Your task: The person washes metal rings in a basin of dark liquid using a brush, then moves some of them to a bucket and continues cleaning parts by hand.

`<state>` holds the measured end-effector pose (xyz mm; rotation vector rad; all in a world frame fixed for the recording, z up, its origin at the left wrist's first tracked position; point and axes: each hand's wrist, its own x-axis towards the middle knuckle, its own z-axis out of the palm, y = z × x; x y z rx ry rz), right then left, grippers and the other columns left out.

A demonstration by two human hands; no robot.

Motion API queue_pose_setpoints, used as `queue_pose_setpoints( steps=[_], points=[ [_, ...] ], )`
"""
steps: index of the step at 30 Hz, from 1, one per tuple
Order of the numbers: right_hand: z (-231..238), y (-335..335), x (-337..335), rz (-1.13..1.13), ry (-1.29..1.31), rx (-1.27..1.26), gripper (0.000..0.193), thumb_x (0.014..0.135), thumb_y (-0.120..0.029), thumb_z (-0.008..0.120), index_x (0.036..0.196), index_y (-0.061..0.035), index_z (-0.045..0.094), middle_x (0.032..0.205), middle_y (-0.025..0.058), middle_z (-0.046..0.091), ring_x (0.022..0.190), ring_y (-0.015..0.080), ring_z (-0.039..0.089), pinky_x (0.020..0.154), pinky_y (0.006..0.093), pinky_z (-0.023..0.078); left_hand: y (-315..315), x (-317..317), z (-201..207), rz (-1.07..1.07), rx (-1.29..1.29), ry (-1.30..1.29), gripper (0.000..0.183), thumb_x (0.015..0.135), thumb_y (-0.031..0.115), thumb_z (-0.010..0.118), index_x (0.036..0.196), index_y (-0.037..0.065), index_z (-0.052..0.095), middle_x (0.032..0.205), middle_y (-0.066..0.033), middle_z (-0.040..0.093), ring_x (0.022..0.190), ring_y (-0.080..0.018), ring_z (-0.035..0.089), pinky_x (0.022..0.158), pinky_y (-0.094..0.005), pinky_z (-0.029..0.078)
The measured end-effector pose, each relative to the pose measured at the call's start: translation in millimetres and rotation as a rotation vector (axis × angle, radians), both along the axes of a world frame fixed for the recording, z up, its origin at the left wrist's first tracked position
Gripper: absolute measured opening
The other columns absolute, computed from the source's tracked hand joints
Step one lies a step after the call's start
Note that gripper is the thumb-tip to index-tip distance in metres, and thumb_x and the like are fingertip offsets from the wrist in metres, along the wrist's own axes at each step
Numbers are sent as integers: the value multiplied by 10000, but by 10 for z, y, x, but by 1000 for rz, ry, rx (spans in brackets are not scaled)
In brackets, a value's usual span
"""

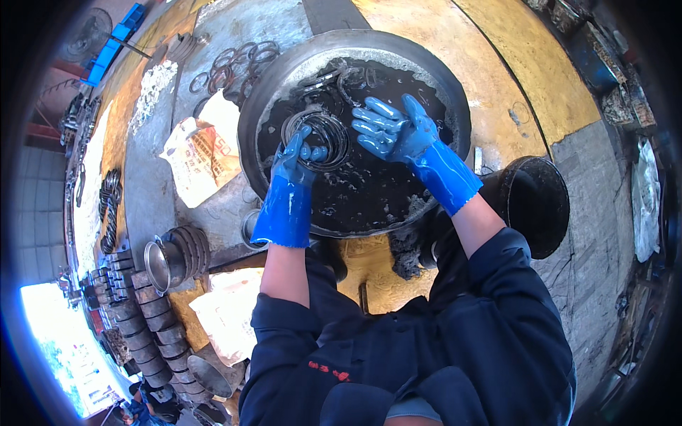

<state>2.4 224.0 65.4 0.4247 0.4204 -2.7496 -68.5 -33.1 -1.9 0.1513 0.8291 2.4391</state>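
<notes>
Both my hands wear wet blue rubber gloves and reach into a wide round metal basin [280, 67] filled with black oily liquid. My left hand [295, 156] grips a bundle of thin dark metal rings [323, 135] held just above the liquid. My right hand [391, 128] is beside the rings on their right, its fingers spread and pointing left, touching the bundle's edge. More rings [348, 74] lie partly sunk at the basin's far side.
A black round pan [540, 199] sits right of the basin. Loose rings [234, 64] and a printed sack [199, 153] lie to the left. Stacks of metal cylinders [153, 319] and a ribbed pot [177, 255] stand at lower left.
</notes>
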Motion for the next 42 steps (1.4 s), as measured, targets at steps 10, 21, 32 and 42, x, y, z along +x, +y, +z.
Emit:
queue_pose_setpoints(
  steps=[10, 21, 32, 42],
  points=[
    [94, -205, 266, 117, 84, 655, 553, 899, -436, 591, 1242, -4, 546, 1151, 114, 620, 1052, 175, 584, 924, 310, 452, 136, 79, 29, -215, 298, 89, 396, 965, 177, 454, 1284, -57, 475, 795, -15, 649, 832, -237, 630, 908, -463, 454],
    [-534, -233, -78, 186, 118, 1516, 441, 836, -353, 599, 1119, -17, 629, 946, 182, 683, 871, 238, 660, 809, 331, 503, 448, 321, 390, 27, -284, -35, 265, 878, 68, 627, 1109, -56, 592, 727, -51, 613, 632, -140, 603, 674, -321, 574],
    [-221, -238, 63, -28, 142, 1903, 340, 883, -333, 564, 1127, -109, 643, 1012, 151, 678, 950, 310, 650, 825, 386, 509, 488, 425, 517, 222, -387, 56, 220, 838, 4, 656, 1056, -19, 634, 954, -128, 676, 771, -209, 668, 740, -326, 567],
    [13, -112, 75, 29, 120, 675, 286, 914, -187, 595, 1125, 5, 607, 1054, 105, 670, 912, 188, 658, 833, 342, 544, 375, 291, 375, 252, -457, -61, 209, 839, 54, 677, 1038, 4, 638, 876, -96, 666, 733, -189, 649, 701, -313, 536]
  ],
)
